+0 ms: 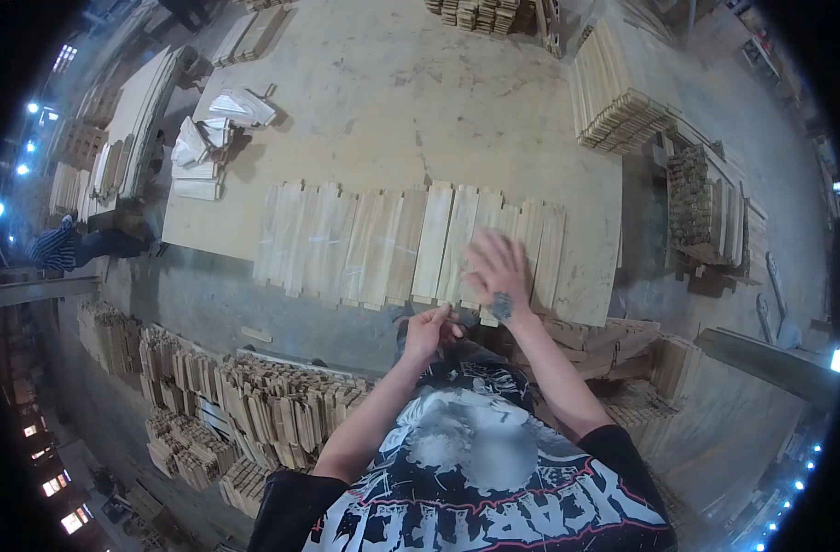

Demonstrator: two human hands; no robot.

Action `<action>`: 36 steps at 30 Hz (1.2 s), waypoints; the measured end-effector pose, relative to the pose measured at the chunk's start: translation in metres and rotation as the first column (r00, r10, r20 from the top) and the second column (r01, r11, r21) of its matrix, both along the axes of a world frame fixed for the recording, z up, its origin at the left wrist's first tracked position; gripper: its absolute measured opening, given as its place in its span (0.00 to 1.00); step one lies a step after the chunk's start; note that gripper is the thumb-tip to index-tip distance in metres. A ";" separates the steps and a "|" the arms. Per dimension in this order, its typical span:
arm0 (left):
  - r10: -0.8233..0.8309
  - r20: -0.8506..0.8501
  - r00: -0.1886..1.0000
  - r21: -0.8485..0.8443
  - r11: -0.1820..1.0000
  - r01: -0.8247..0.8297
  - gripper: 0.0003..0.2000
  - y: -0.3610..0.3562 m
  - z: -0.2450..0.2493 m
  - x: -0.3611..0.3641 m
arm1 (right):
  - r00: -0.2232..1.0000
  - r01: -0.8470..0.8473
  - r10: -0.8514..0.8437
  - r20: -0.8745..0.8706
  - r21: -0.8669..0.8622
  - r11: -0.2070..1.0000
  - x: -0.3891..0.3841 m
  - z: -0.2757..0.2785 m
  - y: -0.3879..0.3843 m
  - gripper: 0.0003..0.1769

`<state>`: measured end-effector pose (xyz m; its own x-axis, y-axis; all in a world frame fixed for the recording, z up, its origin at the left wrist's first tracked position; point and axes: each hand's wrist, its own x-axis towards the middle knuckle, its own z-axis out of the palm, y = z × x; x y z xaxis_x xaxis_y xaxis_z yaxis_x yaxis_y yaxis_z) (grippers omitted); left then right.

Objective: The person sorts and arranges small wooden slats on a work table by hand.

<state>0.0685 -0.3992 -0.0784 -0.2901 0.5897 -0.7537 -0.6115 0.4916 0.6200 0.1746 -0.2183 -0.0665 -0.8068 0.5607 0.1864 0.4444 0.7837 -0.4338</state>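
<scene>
Boards (434, 241) lie side by side near the edge of the bench (364, 120), long axes pointing away from the person. The right hand (499, 270), fingers spread, nothing visibly held, is over them; the left hand (428, 331), fingers curled, is by their near ends, grip unclear.

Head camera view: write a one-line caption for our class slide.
Right hand spread over a row of wooden slats on a worktable, left hand at the row's near edge.

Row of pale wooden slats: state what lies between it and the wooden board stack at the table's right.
Bare tan tabletop separates slats and stack in the head view.
</scene>
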 end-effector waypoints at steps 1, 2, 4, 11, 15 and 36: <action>-0.004 -0.005 1.000 -0.008 1.000 0.004 0.18 -0.002 0.002 -0.002 | 0.996 0.085 -0.085 -0.007 0.040 0.996 0.013 0.001 0.007 0.30; -0.008 -0.010 1.000 -0.018 1.000 0.008 0.18 -0.005 0.005 -0.003 | 0.986 0.170 -0.169 -0.017 0.077 0.982 0.026 0.001 0.012 0.30; -0.014 -0.075 0.997 -0.022 1.000 0.012 0.18 -0.013 0.013 -0.009 | 0.941 0.338 -0.335 -0.041 0.112 0.935 0.058 0.006 0.018 0.33; -0.181 -0.537 0.824 -0.163 0.981 0.109 0.15 -0.069 -0.015 -0.041 | 0.928 0.373 -0.373 -0.023 -0.001 0.928 0.081 -0.003 0.003 0.42; -0.474 -0.836 0.277 -0.390 0.868 0.307 0.11 -0.088 0.014 -0.070 | 0.922 0.382 -0.379 -0.077 0.030 0.924 0.074 -0.002 -0.003 0.39; -0.521 -0.765 0.378 -0.266 0.791 0.551 0.12 -0.195 -0.017 -0.257 | 0.974 0.217 -0.209 0.085 -0.096 0.971 -0.103 0.025 -0.140 0.46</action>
